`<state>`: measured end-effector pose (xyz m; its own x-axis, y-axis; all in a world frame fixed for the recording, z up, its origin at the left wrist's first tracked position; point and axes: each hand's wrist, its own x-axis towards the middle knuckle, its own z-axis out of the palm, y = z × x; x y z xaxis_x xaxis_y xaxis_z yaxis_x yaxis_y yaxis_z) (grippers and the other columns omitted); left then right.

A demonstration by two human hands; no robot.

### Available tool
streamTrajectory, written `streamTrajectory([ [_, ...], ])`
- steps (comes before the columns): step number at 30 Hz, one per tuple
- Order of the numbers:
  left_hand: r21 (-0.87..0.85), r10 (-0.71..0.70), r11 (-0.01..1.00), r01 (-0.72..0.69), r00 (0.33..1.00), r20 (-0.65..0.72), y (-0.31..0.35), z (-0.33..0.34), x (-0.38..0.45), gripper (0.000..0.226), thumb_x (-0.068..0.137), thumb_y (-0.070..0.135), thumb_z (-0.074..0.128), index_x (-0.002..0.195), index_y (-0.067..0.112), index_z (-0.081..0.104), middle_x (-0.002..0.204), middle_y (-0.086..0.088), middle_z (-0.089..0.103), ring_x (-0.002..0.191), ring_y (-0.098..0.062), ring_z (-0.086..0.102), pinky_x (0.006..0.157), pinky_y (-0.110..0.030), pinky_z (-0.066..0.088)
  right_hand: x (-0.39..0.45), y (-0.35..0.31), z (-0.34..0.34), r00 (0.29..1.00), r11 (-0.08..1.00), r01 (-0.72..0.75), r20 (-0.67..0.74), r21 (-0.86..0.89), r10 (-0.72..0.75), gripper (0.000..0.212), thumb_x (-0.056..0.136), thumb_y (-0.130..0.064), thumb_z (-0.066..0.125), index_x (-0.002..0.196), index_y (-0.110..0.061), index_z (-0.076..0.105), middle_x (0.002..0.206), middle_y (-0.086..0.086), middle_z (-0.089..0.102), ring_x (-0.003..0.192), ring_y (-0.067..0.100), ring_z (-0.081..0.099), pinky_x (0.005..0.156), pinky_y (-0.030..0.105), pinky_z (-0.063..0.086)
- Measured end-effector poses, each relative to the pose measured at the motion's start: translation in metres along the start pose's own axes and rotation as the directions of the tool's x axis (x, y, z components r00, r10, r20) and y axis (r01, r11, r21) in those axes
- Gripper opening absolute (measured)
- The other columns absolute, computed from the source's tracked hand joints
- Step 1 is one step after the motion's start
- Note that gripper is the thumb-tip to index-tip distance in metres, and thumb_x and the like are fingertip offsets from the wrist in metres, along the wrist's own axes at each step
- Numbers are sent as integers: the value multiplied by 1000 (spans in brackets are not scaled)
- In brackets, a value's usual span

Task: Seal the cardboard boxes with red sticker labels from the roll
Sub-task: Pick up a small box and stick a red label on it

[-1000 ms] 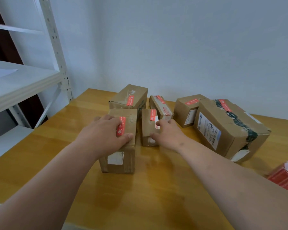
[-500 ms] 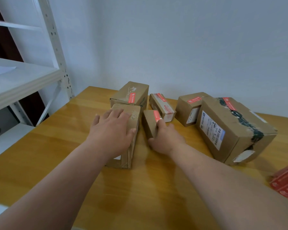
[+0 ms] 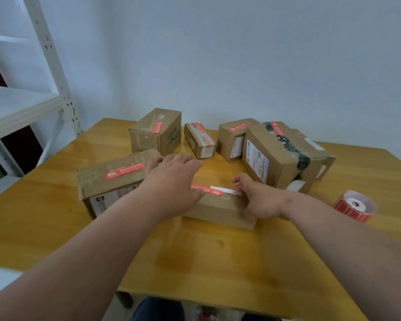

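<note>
A small cardboard box point(image 3: 218, 210) lies crosswise on the table in front of me, with a red sticker label point(image 3: 206, 190) and a white label along its top edge. My right hand point(image 3: 259, 200) grips its right end. My left hand point(image 3: 171, 181) lies palm down over its left end, thumb on the red sticker, and hides that end. A longer box point(image 3: 107, 181) with a red sticker point(image 3: 123, 171) lies just left of my left hand. The roll of red stickers point(image 3: 354, 206) stands at the right, apart from both hands.
Behind stand a box point(image 3: 148, 133), a narrow box point(image 3: 198, 140), another box point(image 3: 229, 140) and a big box with black tape point(image 3: 283, 156), each with a red sticker. A white metal shelf point(image 3: 21, 107) is at the left. The wooden table's front edge point(image 3: 218, 300) is near me.
Both near boxes have turned to lie crosswise. The small one has come closer to me. My left hand has shifted from the longer box onto the small one.
</note>
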<state>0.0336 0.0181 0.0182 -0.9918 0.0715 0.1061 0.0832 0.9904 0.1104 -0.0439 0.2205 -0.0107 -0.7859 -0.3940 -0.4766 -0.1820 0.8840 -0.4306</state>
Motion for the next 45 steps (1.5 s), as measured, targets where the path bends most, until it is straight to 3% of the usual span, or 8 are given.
streamTrajectory([
  [4, 103, 20, 994, -36, 988, 151, 11, 20, -7, 74, 87, 60, 53, 151, 35, 24, 158, 9, 24, 146, -15, 21, 119, -47, 3, -19, 12, 4, 1000, 996, 26, 12, -85, -25, 89, 75, 3, 66, 140, -39, 24, 125, -1, 48, 109, 21, 54, 92, 39, 53],
  [11, 206, 56, 973, -103, 974, 219, 27, 34, -7, 69, 86, 66, 49, 146, 37, 35, 150, 11, 40, 143, -14, 28, 115, -58, -12, -34, 26, 6, 998, 991, 59, 15, -117, -57, 77, 79, 2, 63, 137, -38, 32, 121, -2, 52, 106, 19, 55, 87, 35, 54],
  [18, 165, 55, 981, -101, 963, 264, 29, 44, -2, 60, 85, 68, 46, 136, 36, 48, 133, 11, 54, 132, -15, 41, 113, -56, -14, -35, 30, 7, 997, 993, 80, -2, -86, -80, 76, 80, -2, 65, 139, -35, 31, 127, -1, 49, 110, 19, 53, 90, 33, 51],
  [22, 128, 27, 990, -64, 962, 273, 29, 46, 0, 58, 82, 66, 56, 133, 38, 50, 126, 14, 55, 127, -13, 44, 115, -55, -2, -33, 31, 5, 982, 988, 156, -103, -6, -156, 55, 84, -24, 72, 133, -27, 49, 120, -7, 53, 109, 12, 53, 83, 19, 45],
  [26, 99, 10, 994, -39, 959, 285, 28, 48, 3, 60, 80, 63, 62, 133, 38, 50, 119, 14, 57, 119, -14, 48, 111, -48, 14, -25, 29, 7, 941, 975, 203, -259, -87, -219, 28, 88, -32, 69, 115, -24, 66, 96, -11, 59, 93, 7, 56, 67, 9, 40],
  [28, 79, 5, 996, -29, 958, 286, 27, 49, 4, 60, 79, 63, 63, 133, 39, 50, 116, 14, 57, 115, -14, 49, 107, -45, 18, -24, 25, 7, 934, 966, 213, -261, -147, -246, 25, 88, -33, 69, 112, -25, 68, 96, -11, 61, 93, 8, 57, 70, 13, 42],
  [33, 39, 14, 999, -27, 951, 308, 22, 49, 8, 69, 76, 63, 67, 137, 40, 46, 118, 14, 55, 114, -15, 49, 100, -41, 30, -24, 17, 5, 934, 939, 236, -210, -251, -290, 30, 91, -37, 65, 119, -26, 65, 116, -5, 65, 108, 13, 59, 93, 29, 49],
  [45, -52, 16, 999, 1, 948, 319, 18, 51, 7, 71, 75, 58, 71, 138, 38, 45, 119, 15, 52, 113, -14, 49, 104, -43, 35, -22, 13, 9, 899, 855, 302, -173, -422, -402, 21, 95, -35, 58, 109, -24, 69, 107, -5, 67, 98, 14, 59, 86, 34, 50],
])
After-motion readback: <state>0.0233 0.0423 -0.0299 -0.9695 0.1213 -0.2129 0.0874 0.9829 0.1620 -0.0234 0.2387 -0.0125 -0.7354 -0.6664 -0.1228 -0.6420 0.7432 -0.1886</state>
